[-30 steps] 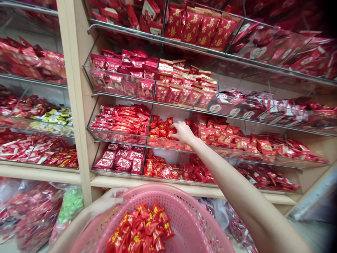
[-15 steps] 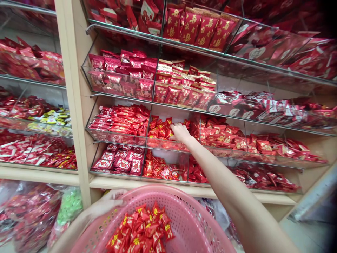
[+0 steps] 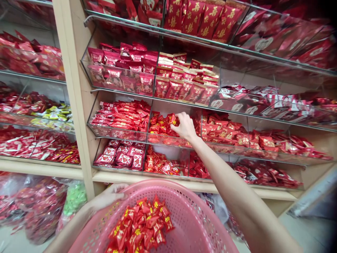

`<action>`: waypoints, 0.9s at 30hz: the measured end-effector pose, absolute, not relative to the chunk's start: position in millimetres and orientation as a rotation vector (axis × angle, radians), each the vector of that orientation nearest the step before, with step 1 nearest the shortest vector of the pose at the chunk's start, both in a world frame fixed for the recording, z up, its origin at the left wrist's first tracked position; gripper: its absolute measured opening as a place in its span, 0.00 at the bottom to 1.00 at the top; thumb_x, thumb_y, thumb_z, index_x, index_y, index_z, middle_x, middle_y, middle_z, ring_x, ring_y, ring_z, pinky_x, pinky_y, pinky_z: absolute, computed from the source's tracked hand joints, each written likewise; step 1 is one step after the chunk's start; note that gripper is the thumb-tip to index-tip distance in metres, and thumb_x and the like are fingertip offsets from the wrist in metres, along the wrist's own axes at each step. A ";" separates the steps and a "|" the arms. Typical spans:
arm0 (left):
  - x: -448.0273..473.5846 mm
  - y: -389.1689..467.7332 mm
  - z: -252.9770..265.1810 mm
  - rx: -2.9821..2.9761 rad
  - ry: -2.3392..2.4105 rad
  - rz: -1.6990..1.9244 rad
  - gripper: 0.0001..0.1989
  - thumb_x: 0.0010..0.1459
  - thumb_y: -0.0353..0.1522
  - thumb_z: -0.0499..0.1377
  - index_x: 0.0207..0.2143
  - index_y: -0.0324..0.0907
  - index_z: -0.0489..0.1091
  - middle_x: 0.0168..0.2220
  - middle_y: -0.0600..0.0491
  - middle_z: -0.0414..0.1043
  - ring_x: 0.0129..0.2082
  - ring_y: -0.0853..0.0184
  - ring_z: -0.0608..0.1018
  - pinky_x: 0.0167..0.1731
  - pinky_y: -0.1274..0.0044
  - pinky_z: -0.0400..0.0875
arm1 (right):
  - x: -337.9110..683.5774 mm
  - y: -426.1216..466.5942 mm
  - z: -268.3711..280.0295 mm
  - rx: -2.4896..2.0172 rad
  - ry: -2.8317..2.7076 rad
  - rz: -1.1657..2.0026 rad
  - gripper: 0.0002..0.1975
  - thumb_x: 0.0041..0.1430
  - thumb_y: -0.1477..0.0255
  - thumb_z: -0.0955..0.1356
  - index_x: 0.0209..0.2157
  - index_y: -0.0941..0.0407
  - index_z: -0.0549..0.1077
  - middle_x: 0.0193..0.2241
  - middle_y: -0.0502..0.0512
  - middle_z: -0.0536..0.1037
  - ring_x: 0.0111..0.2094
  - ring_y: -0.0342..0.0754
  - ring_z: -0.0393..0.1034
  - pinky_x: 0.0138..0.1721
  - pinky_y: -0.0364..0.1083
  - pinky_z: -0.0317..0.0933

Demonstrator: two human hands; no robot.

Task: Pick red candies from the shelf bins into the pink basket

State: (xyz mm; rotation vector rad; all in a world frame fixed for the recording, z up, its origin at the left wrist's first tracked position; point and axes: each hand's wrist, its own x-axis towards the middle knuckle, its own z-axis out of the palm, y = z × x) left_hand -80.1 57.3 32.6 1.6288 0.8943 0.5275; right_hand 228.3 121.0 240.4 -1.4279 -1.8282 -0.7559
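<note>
My left hand (image 3: pixel 112 196) is closed on the left rim of a pink plastic basket (image 3: pixel 193 211) with a perforated wall. Red wrapped candies (image 3: pixel 143 225) with yellow print lie heaped inside it, towards the left. Over a middle-shelf compartment, my right hand (image 3: pixel 186 126) reaches in with thumb and fingers curved around a red wrapped candy (image 3: pixel 173 119). Beneath and beside that hand are more red candies (image 3: pixel 159 124) of the same look, behind a clear front panel.
Clear dividers split the shelves. Left of my right hand are long red packets (image 3: pixel 123 114); above are gold-topped packets (image 3: pixel 181 84); below are heart-patterned packets (image 3: pixel 123 156). A wooden upright (image 3: pixel 75 88) stands at left. Bagged goods (image 3: pixel 42 211) sit on the floor.
My right hand has lifted slightly off the candies, and a red candy now shows between its thumb and fingers. The view has tilted down a little. My left hand stays on the basket rim.
</note>
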 end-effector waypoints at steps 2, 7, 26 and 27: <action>-80.7 58.0 31.5 1.608 0.874 0.532 0.17 0.47 0.36 0.57 0.38 0.35 0.67 0.37 0.49 0.70 0.41 0.61 0.72 0.43 0.75 0.63 | 224.0 100.5 238.3 -1.266 -1.801 -0.735 0.17 0.51 0.67 0.64 0.43 0.58 0.65 0.42 0.59 0.68 0.43 0.54 0.60 0.40 0.50 0.55; -78.6 60.0 29.5 1.569 0.860 0.533 0.16 0.46 0.35 0.58 0.37 0.34 0.67 0.38 0.48 0.70 0.39 0.62 0.72 0.42 0.74 0.63 | 205.1 35.0 194.1 -1.010 -2.158 -0.506 0.17 0.51 0.69 0.64 0.44 0.57 0.64 0.44 0.59 0.67 0.44 0.52 0.59 0.43 0.50 0.53; -82.2 62.0 24.8 1.614 0.837 0.539 0.16 0.49 0.34 0.57 0.39 0.33 0.68 0.37 0.49 0.70 0.38 0.64 0.71 0.40 0.77 0.62 | 173.6 19.4 55.9 -1.223 -2.982 0.015 0.22 0.47 0.63 0.69 0.43 0.60 0.69 0.41 0.61 0.69 0.45 0.55 0.62 0.49 0.53 0.55; -82.2 62.1 25.6 1.628 0.842 0.541 0.16 0.49 0.35 0.57 0.39 0.33 0.68 0.37 0.49 0.70 0.38 0.64 0.71 0.40 0.77 0.62 | 173.8 19.8 55.1 -1.236 -2.969 0.025 0.22 0.48 0.63 0.68 0.43 0.60 0.69 0.41 0.61 0.69 0.45 0.55 0.62 0.49 0.53 0.55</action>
